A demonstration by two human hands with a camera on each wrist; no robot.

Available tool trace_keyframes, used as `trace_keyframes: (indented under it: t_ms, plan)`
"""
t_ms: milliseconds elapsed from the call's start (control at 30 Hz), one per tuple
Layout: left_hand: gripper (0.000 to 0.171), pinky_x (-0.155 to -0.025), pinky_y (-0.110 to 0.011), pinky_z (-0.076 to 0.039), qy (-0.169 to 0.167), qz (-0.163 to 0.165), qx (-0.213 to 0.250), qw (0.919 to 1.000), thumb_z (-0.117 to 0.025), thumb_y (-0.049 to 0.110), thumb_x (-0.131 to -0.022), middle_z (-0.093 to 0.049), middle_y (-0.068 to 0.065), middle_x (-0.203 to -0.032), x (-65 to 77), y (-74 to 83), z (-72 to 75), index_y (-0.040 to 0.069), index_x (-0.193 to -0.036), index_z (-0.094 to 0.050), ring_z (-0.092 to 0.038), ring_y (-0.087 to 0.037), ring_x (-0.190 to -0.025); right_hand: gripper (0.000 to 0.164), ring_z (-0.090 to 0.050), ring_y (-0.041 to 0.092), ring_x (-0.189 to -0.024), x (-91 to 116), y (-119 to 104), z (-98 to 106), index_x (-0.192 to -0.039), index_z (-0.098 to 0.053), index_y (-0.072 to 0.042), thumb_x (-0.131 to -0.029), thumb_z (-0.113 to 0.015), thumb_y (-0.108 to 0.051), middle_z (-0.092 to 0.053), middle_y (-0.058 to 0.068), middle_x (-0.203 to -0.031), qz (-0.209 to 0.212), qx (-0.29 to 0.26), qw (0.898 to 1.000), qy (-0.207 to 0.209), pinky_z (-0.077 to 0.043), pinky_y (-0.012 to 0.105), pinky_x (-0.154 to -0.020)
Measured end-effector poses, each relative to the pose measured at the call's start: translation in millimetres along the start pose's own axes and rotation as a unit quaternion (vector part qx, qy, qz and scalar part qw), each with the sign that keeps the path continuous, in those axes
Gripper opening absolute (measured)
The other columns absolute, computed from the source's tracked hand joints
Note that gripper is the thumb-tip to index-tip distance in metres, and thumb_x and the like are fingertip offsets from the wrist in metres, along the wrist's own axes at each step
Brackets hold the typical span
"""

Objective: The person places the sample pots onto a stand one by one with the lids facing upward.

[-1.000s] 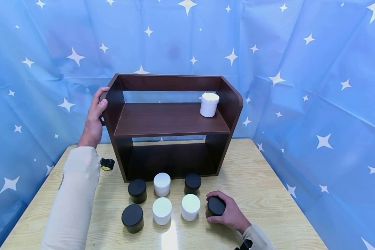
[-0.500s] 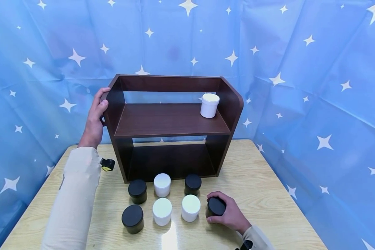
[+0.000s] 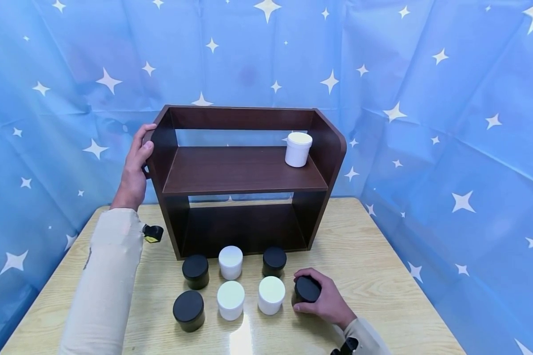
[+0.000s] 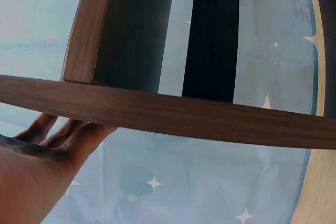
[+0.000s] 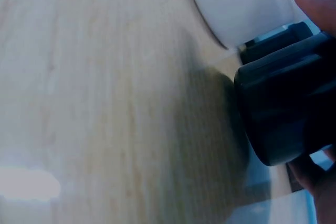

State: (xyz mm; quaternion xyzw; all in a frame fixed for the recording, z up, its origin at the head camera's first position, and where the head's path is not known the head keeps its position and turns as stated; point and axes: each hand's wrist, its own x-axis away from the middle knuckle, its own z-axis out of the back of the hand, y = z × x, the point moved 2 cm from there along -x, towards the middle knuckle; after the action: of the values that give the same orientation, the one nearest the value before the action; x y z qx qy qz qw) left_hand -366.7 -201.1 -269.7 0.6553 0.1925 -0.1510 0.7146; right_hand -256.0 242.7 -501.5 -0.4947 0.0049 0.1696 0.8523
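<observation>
A two-tier dark brown wooden shelf [image 3: 244,170] stands on the table. My left hand [image 3: 133,170] rests its fingertips against the outside of the shelf's left side panel; the left wrist view shows extended fingers [image 4: 86,135] at that panel [image 4: 173,114]. At the front right, my right hand [image 3: 330,301] grips a black lidded jar [image 3: 308,289] between thumb and fingers. In the right wrist view this black jar [image 5: 289,98] leans over its shadow, its base edge apart from the wood. One white lidded jar [image 3: 298,150] sits at the right end of the upper tier.
Left of my right hand stand three white jars [image 3: 271,296] and three black jars [image 3: 188,310], in two loose rows before the shelf. The lower tier [image 3: 244,227] lies just behind them. A blue star-patterned cloth [image 3: 426,123] hangs behind and beside the wooden table [image 3: 364,256].
My right hand and the black jar it grips have risen very slightly from where they were. The left hand, shelf and other jars stay put.
</observation>
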Motion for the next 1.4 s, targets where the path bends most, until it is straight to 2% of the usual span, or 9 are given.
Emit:
trace_keyframes:
  t_ms: [167, 267, 433, 500, 833, 1100, 1267, 1400]
  plan:
    - [0.049, -0.103, -0.055, -0.031, 0.0, -0.002, -0.002, 1.0, -0.036, 0.053, -0.102, -0.033, -0.002, -0.155, -0.7, 0.4, -0.3, 0.043, -0.15, -0.037, -0.036, -0.021, -0.13, 0.073, -0.058, 0.009, -0.113, -3, -3, 2, -0.127, -0.063, -0.012, -0.062, -0.096, -0.019, -0.067, 0.008, -0.127, -0.027, 0.004, 1.0, 0.001, -0.041, 0.025, -0.098]
    - [0.049, -0.1, -0.051, -0.032, 0.0, -0.004, -0.001, 1.0, -0.036, 0.052, -0.102, -0.034, -0.003, -0.155, -1.4, 0.6, -0.7, 0.043, -0.15, -0.037, -0.036, -0.022, -0.13, 0.071, -0.057, 0.011, -0.113, -5, -5, 3, -0.125, -0.063, -0.019, -0.062, -0.095, -0.019, -0.067, 0.007, -0.127, -0.033, 0.013, 0.999, 0.003, -0.041, 0.027, -0.098]
    - [0.049, -0.103, -0.054, -0.031, 0.0, -0.002, 0.0, 1.0, -0.036, 0.053, -0.102, -0.034, -0.002, -0.155, -1.6, 1.1, 0.0, 0.043, -0.15, -0.037, -0.036, -0.021, -0.13, 0.067, -0.058, 0.012, -0.112, -9, -10, 6, -0.122, -0.062, -0.028, -0.064, -0.095, -0.019, -0.067, 0.009, -0.127, -0.01, 0.018, 1.0, 0.004, -0.042, 0.027, -0.097]
    - [0.049, -0.103, -0.055, -0.03, -0.001, -0.003, -0.001, 1.0, -0.036, 0.053, -0.102, -0.033, -0.002, -0.156, -1.8, 1.3, 0.0, 0.043, -0.15, -0.037, -0.035, -0.021, -0.13, 0.066, -0.058, 0.012, -0.111, -11, -13, 8, -0.122, -0.062, -0.028, -0.065, -0.094, -0.019, -0.067, 0.01, -0.127, 0.002, 0.021, 1.0, 0.004, -0.042, 0.026, -0.095]
    - [0.049, -0.096, -0.046, -0.034, -0.003, -0.014, 0.003, 0.9999, -0.036, 0.051, -0.102, -0.035, -0.005, -0.154, -3.8, 1.4, -0.7, 0.041, -0.15, -0.038, -0.038, -0.024, -0.128, 0.063, -0.058, 0.02, -0.111, -22, -27, 17, -0.123, -0.062, -0.027, -0.068, -0.093, -0.02, -0.068, 0.005, -0.125, -0.002, 0.036, 0.999, -0.001, -0.043, 0.032, -0.093]
    - [0.049, -0.096, -0.047, -0.033, -0.006, -0.009, -0.001, 0.9999, -0.035, 0.051, -0.103, -0.034, -0.004, -0.155, -2.7, 0.1, -0.4, 0.041, -0.15, -0.037, -0.038, -0.024, -0.128, 0.065, -0.059, 0.019, -0.103, -26, -36, 23, -0.121, -0.063, -0.029, -0.065, -0.094, -0.018, -0.067, -0.001, -0.121, -0.001, 0.026, 1.0, 0.003, -0.045, 0.029, -0.087]
    - [0.049, -0.097, -0.047, -0.033, -0.006, -0.008, -0.001, 1.0, -0.034, 0.051, -0.103, -0.034, -0.005, -0.155, -1.0, -0.2, 0.5, 0.041, -0.151, -0.036, -0.037, -0.025, -0.129, 0.064, -0.059, 0.02, -0.102, -30, -42, 27, -0.122, -0.062, -0.029, -0.066, -0.094, -0.022, -0.066, 0.003, -0.123, 0.013, 0.026, 1.0, 0.0, -0.047, 0.028, -0.086]
    - [0.049, -0.099, -0.049, -0.033, -0.004, -0.004, -0.007, 1.0, -0.034, 0.052, -0.103, -0.034, -0.003, -0.155, -0.2, -0.4, 1.6, 0.042, -0.151, -0.036, -0.036, -0.023, -0.13, 0.064, -0.059, 0.021, -0.102, -33, -47, 31, -0.121, -0.063, -0.031, -0.067, -0.093, -0.019, -0.066, 0.004, -0.124, 0.011, 0.027, 1.0, -0.001, -0.048, 0.028, -0.087]
